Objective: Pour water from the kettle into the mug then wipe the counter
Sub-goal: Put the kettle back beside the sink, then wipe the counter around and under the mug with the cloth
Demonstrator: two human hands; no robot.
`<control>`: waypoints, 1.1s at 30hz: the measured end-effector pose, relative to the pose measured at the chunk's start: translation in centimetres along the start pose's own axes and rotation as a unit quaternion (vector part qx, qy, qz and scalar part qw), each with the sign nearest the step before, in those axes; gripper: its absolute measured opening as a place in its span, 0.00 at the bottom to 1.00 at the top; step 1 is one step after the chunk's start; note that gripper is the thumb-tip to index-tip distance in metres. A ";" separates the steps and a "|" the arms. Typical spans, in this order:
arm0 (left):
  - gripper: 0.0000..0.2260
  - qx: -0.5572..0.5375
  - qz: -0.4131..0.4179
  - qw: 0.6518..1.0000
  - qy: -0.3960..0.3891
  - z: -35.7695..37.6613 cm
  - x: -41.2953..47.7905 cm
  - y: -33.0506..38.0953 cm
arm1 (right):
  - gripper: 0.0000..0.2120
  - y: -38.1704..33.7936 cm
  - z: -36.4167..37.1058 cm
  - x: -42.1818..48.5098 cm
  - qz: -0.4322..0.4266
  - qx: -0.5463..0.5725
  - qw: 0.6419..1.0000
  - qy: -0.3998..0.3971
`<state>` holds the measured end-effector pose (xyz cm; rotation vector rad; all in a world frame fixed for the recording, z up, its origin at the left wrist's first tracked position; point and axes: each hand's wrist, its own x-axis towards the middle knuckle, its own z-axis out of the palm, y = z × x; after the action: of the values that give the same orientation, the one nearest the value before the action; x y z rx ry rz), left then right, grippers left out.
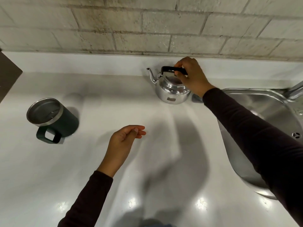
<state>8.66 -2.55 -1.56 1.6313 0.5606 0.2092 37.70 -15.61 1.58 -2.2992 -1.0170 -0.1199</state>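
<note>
Item 1: left hand (123,141), over the counter (114,185) towards its front edge, fingers loosely curled, holding nothing.
Item 2: mug (51,119), dark, steel-lined, upright near the left edge, handle to the front; no fill discernible.
Item 3: kettle (171,89), polished metal, standing at the back edge just beside the sink (265,115), spout leftward.
Item 4: right hand (192,76), fingers wrapped round the black kettle handle.
Status: grasp apparently made; lift, pour and wipe outstanding. No cloth seen.

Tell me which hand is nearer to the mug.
Left. The left hand hovers open over the counter just right of the mug; the right hand grips the kettle handle, farther right.
</note>
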 end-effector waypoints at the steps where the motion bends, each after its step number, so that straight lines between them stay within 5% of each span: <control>1: 0.13 -0.001 0.000 1.000 0.000 0.1 -0.1 0.0 | 0.09 0.1 0.4 -0.8 -0.009 -0.001 1.000 -0.005; 4: 0.13 -0.001 -0.001 1.000 -0.001 0.1 -0.4 0.1 | 0.11 0.3 2.5 -4.0 -0.017 -0.009 1.000 -0.024; 9: 0.13 0.020 0.005 1.000 0.015 -0.5 -0.6 0.3 | 0.11 1.4 3.1 -5.1 -0.048 -0.029 0.997 0.056; 13: 0.13 0.026 0.017 0.999 0.025 -0.8 -0.7 0.5 | 0.19 4.4 2.2 -4.5 0.169 0.042 0.961 0.216; 16: 0.13 0.030 0.019 0.999 0.035 -0.8 -1.2 0.7 | 0.19 7.1 2.8 -5.6 0.304 0.003 0.949 0.079; 18: 0.13 0.037 0.019 0.998 0.044 -1.2 -1.8 0.8 | 0.17 7.5 4.0 -6.7 0.305 -0.056 0.951 -0.020; 26: 0.12 0.028 0.009 0.994 0.103 -5.9 -4.2 -0.1 | 0.08 -0.2 7.5 -14.1 0.304 -0.053 0.949 0.058; 33: 0.12 0.018 0.023 0.991 0.128 -12.8 -4.4 -1.9 | 0.07 -10.7 13.7 -17.9 0.177 0.070 0.982 -0.012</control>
<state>-1.33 6.74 -0.66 1.6635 0.7262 0.4494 15.53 -13.72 -9.77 -2.3155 -0.5920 0.1224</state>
